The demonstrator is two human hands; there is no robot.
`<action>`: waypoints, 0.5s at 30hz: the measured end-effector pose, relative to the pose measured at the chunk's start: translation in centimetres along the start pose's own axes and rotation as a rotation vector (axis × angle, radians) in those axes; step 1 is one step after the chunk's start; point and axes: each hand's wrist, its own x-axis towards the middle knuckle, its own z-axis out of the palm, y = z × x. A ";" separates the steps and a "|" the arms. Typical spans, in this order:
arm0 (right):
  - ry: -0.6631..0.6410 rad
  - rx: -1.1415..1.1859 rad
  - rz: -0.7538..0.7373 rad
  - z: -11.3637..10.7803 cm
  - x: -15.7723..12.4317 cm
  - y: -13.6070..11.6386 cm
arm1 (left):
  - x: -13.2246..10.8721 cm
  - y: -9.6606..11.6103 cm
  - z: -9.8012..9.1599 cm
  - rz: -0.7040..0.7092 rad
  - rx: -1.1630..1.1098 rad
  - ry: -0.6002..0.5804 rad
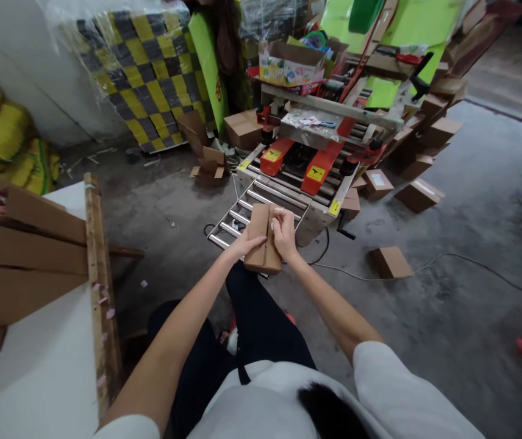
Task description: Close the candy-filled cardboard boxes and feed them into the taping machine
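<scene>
Head view: left hand [245,244] grasping carton [258,224], thumb on top; right hand [283,233] curled against it, pinch unclear.

Carton [258,225] between left hand [245,242] and right hand [284,234]

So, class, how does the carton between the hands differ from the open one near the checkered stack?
The held carton has flaps folded down; the open carton has flaps spread. The held carton is between left hand and right hand; the open carton sits on the floor. Both are brown.
</scene>
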 end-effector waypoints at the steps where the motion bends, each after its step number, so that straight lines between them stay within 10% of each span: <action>1: -0.069 -0.049 -0.030 -0.2 -0.9 -0.7 | 0.0 -0.5 -0.1 0.006 -0.016 -0.004; 8: -0.562 -0.610 -0.249 -0.7 -4.1 -2.5 | -1.1 -4.1 -0.6 0.000 -0.010 0.276; 15: -0.311 -0.451 -0.339 -1.7 17.5 9.8 | -8.1 -2.8 -6.5 0.234 0.209 0.589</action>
